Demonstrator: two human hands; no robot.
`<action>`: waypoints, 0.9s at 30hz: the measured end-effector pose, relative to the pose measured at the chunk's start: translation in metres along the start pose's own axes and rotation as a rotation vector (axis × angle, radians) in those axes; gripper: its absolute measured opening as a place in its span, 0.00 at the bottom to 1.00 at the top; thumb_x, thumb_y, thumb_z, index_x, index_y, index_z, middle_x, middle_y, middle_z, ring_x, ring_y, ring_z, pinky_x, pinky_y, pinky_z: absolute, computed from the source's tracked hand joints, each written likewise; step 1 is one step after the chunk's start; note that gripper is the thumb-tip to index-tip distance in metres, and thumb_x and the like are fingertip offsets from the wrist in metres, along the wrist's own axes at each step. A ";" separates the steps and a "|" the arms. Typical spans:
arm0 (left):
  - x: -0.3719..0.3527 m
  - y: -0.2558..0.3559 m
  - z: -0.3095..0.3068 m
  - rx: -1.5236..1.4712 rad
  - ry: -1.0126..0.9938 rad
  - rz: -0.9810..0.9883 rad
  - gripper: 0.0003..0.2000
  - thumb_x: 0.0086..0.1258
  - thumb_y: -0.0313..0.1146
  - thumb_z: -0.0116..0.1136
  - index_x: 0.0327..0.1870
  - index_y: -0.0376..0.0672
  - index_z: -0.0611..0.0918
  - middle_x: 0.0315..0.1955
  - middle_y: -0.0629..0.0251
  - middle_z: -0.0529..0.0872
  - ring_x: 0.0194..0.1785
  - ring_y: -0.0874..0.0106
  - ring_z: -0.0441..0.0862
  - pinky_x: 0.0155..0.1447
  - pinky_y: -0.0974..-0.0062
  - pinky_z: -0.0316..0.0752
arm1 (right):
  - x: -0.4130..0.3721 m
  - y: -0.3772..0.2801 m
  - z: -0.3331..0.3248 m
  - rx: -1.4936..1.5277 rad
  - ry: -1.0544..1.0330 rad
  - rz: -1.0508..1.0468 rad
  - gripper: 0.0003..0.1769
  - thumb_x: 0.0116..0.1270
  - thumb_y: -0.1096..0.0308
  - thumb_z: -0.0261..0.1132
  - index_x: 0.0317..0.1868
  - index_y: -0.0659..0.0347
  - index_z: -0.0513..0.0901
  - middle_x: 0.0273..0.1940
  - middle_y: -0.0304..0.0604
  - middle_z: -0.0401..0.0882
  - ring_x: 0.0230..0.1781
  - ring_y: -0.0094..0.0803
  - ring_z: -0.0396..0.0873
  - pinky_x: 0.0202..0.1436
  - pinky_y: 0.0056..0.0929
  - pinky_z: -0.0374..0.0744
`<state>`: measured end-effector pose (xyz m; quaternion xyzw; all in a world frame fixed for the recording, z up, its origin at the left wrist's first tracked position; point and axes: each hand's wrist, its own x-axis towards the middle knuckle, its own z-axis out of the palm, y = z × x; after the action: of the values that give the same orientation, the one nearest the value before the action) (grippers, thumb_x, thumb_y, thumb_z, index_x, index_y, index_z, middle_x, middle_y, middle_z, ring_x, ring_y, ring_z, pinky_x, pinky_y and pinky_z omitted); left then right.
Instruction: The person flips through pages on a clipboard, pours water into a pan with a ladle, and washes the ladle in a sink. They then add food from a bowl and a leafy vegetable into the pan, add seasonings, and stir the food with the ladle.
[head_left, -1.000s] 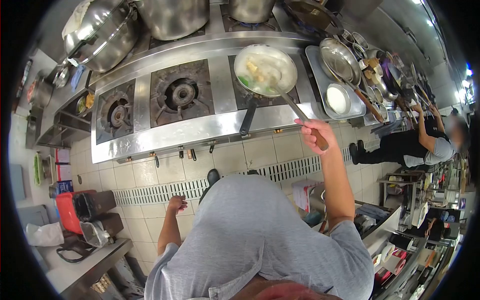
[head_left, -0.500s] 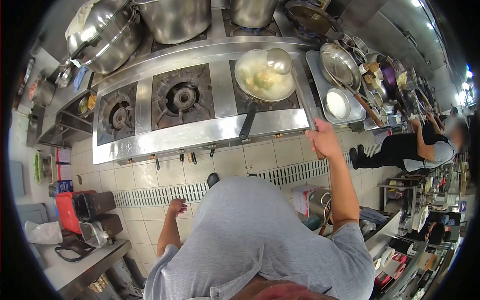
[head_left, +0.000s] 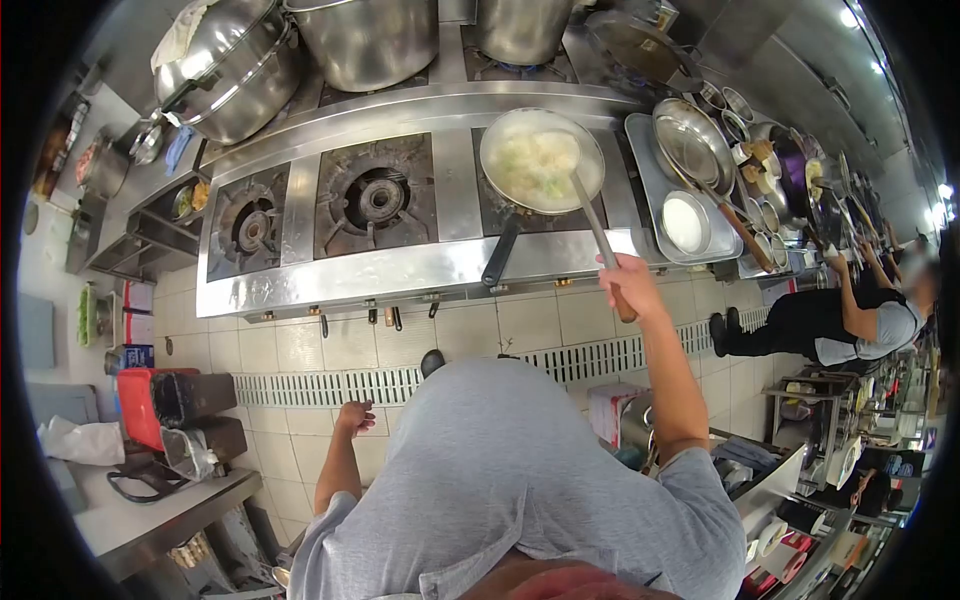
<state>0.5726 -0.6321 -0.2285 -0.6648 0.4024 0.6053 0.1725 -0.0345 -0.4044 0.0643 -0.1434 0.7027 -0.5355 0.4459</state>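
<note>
My right hand (head_left: 632,284) is wrapped round the wood-ended handle of a long metal ladle (head_left: 592,218). The ladle slants down into a frying pan (head_left: 490,168), where its bowl is sunk in the food and hidden. Pale, cloudy broth (head_left: 530,180) with yellowish and green pieces fills the pan, which sits on the right front burner. Its black handle (head_left: 501,252) points toward me, and neither hand touches it. My left hand (head_left: 356,418) hangs low beside my body over the floor, fingers loosely bent and apart, holding nothing.
Large steel pots (head_left: 365,45) stand along the back of the stove. Right of the pan is a metal tray (head_left: 640,150) carrying a steel pan and a white-filled container (head_left: 685,221). Another person (head_left: 830,315) works farther right. A red bin (head_left: 140,405) is at left.
The ladle's bowl has gone from above the pan's far side down into the broth. My right hand has shifted slightly left and down, and the view has moved a little.
</note>
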 end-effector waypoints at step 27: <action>-0.018 0.009 0.020 0.011 -0.011 0.076 0.17 0.74 0.48 0.59 0.51 0.43 0.79 0.33 0.64 0.86 0.25 0.74 0.82 0.26 0.71 0.72 | 0.008 0.094 0.025 -0.158 0.230 -0.118 0.24 0.67 0.60 0.70 0.59 0.64 0.79 0.38 0.48 0.86 0.36 0.38 0.85 0.41 0.34 0.82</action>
<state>0.5532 -0.6173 -0.2133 -0.6447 0.4298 0.6128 0.1553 0.0066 -0.3892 -0.0231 -0.1570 0.7794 -0.5167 0.3176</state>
